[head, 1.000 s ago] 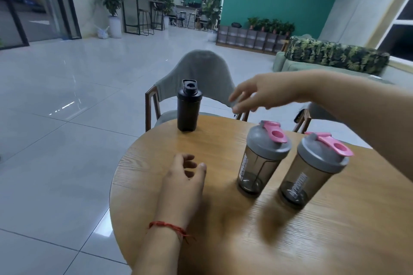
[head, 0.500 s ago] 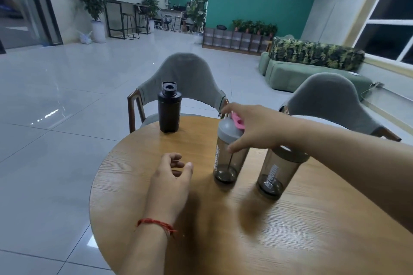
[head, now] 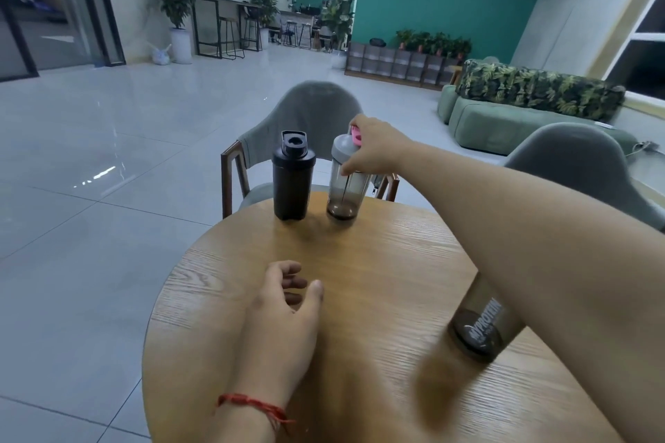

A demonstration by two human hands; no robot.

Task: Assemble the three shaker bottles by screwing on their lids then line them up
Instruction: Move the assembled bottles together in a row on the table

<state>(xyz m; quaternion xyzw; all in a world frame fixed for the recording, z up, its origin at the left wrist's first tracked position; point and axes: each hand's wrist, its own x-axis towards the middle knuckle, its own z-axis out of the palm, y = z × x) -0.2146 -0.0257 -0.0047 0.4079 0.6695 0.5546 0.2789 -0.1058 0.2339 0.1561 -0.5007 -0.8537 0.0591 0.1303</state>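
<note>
A black shaker bottle (head: pixel 291 178) with its lid on stands at the far edge of the round wooden table (head: pixel 378 262). Just right of it stands a smoky clear shaker (head: pixel 346 187) with a grey lid and pink cap; my right hand (head: pixel 374 147) grips it by the lid. A second smoky shaker (head: pixel 480 325) stands near the right side, its top hidden behind my right forearm. My left hand (head: pixel 284 320) rests flat on the table, fingers loosely curled, holding nothing.
A grey chair (head: pixel 306 119) with wooden arms sits behind the table's far edge. Another grey chair (head: pixel 590 169) is at the right. Tiled floor surrounds the table on the left. A green sofa (head: pixel 511 119) lies beyond.
My right hand has carried the grey-lidded shaker from the table's middle to the far edge, beside the black bottle. My left hand has stayed put.
</note>
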